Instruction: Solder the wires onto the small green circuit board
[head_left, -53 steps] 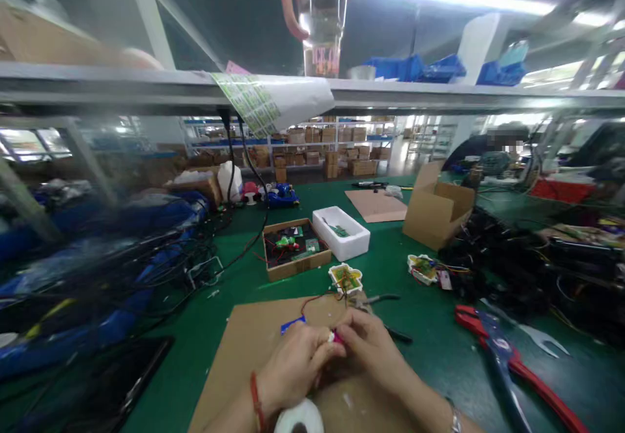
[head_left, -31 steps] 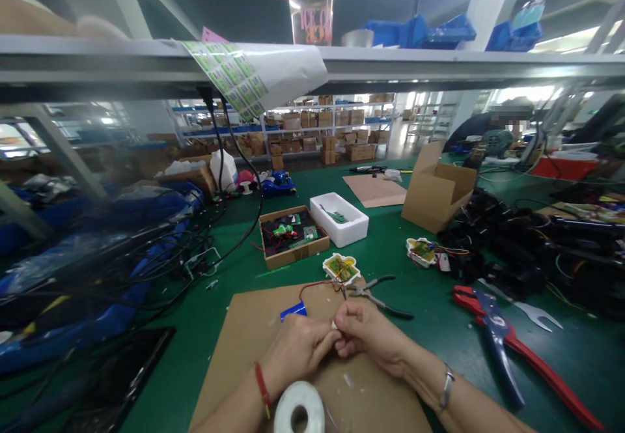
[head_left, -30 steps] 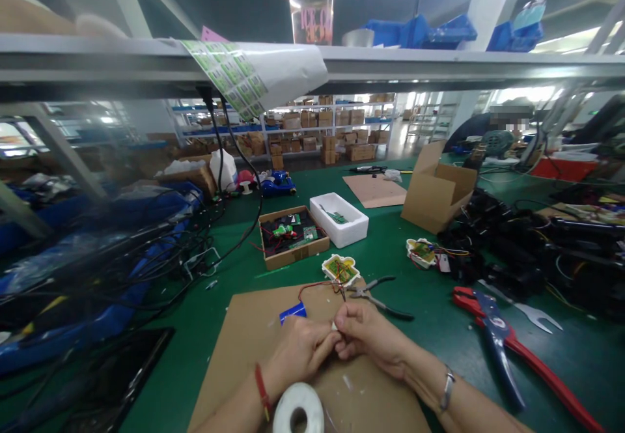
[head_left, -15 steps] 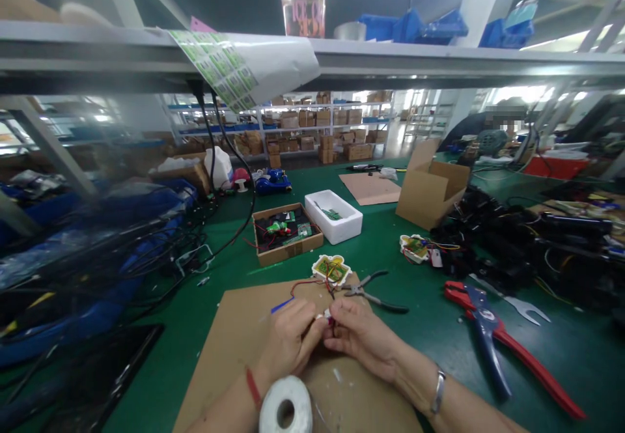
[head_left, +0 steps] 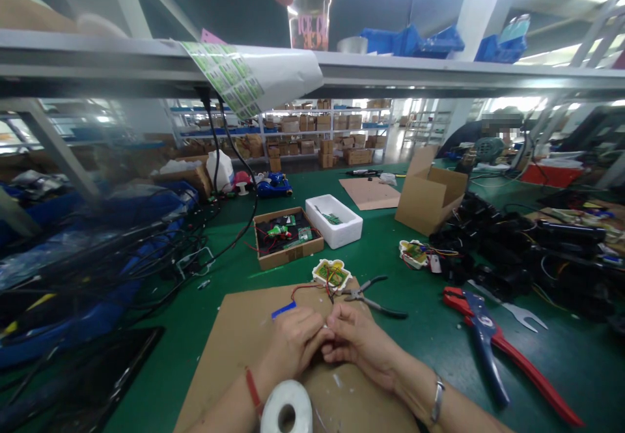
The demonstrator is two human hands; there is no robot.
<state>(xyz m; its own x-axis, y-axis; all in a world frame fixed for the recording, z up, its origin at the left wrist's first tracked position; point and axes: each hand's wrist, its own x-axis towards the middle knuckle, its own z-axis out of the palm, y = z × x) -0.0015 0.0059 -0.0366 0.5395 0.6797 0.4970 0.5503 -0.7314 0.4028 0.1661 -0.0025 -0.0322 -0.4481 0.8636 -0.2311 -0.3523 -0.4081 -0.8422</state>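
Observation:
Fingertip to fingertip, my left hand [head_left: 299, 335] and my right hand [head_left: 354, 338] are closed on a small white piece, mostly covered by the fingers; its kind is hard to make out. Just beyond them lies a white-edged circuit board [head_left: 332, 275] with red and black wires running toward my fingers. A blue strip-shaped part [head_left: 284, 310] sits on the cardboard sheet [head_left: 234, 329] beside my left hand. Grey-handled pliers [head_left: 364, 295] rest right of the board. A white roll [head_left: 286, 408] stands near my left wrist.
Red-and-blue crimping pliers [head_left: 486, 325] and an open-end wrench [head_left: 520, 310] lie on the right. Farther back are a cardboard tray of circuit boards [head_left: 288, 251], a white foam box [head_left: 336, 236] and an open carton [head_left: 424, 208]. A shelf [head_left: 415, 71] crosses overhead; another person [head_left: 463, 137] is at far right.
The white piece between my fingertips was plainer to see before and is now mostly covered by them. My hands stay almost in place; the view has tilted up slightly.

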